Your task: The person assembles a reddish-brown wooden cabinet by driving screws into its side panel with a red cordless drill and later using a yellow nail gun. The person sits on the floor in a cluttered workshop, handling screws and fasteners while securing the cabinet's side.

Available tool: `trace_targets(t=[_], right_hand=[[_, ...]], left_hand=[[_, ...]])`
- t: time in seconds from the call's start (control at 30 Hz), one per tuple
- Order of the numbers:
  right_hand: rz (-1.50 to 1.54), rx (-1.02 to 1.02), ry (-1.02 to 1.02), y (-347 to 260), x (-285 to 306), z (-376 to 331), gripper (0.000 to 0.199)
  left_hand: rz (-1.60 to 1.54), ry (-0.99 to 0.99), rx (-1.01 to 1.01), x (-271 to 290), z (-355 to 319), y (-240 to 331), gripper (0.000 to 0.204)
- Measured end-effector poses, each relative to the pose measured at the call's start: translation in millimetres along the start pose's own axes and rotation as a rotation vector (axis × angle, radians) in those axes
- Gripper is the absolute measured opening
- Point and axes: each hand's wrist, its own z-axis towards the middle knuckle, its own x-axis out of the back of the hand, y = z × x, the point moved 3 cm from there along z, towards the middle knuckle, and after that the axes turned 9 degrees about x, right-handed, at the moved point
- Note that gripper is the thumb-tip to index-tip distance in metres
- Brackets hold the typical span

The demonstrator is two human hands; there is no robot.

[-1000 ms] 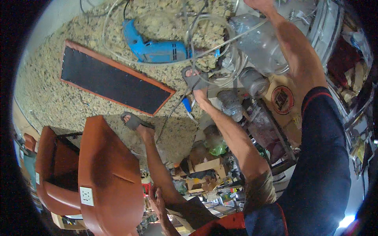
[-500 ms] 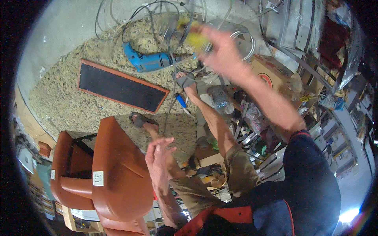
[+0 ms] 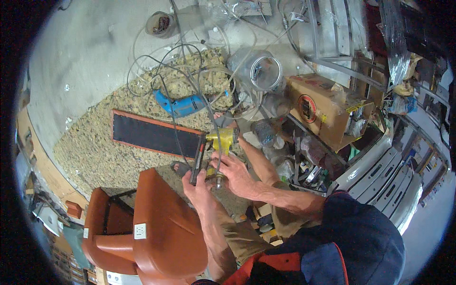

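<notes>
The left hand [image 3: 198,183] wraps around the bottom end of a yellow air stapler [image 3: 219,147]. It grips the long dark bar [image 3: 198,159] that holds the staples. The right hand [image 3: 236,172] closes over the yellow body from the other side, with the fingers near the round fitting at the base. Both hands hold the tool up in the air, between them and just above the orange chair seat [image 3: 164,228].

The stapler looks like hard metal, so it is likely heavy and stiff. It will not bend or squash. The paint looks smooth and may be a bit slippery. The fat handle part is the best place to grab it. The nose end is the part to keep fingers away from. A thin grey hose [image 3: 209,102] runs from the tool away past the hands, and it may tug or snag.

Just beyond the hands a blue power drill [image 3: 183,105] lies on the speckled floor [image 3: 90,152], beside a flat black panel with an orange edge [image 3: 152,135]. Farther off to the right sit a clear plastic jar [image 3: 259,71] and a cardboard box [image 3: 318,102].
</notes>
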Motion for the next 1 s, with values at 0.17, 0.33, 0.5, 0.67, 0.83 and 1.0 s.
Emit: trace_targets(t=[0.17, 0.33, 0.5, 0.67, 0.83, 1.0], right_hand=[[0.412, -0.03, -0.019, 5.0, 23.9, 12.5, 0.057], [0.937, -0.529, 0.224, 11.9, 3.2, 8.5, 0.031], [1.082, -0.757, 0.598, 14.7, -23.2, 17.9, 0.021], [1.359, -0.988, 0.205, 26.8, -11.4, 34.2, 0.024], [1.62, -0.914, 0.421, 34.2, -11.6, 25.4, 0.027], [1.735, -0.937, 0.859, 84.4, -3.8, 18.5, 0.023]], left_hand=[[-0.14, -0.085, 0.065, 10.4, 7.9, -5.7, 0.043], [-0.127, -0.057, 0.025, 19.9, 3.0, -15.2, 0.042], [-0.151, -0.077, -0.004, 19.2, -1.0, -17.6, 0.04], [-0.355, -0.132, 0.284, 34.2, -3.3, -19.1, 0.033], [-0.39, -0.355, 0.306, 56.1, 8.7, -9.1, 0.019], [-0.411, -0.374, 0.074, 86.8, -11.9, 28.0, 0.014]])
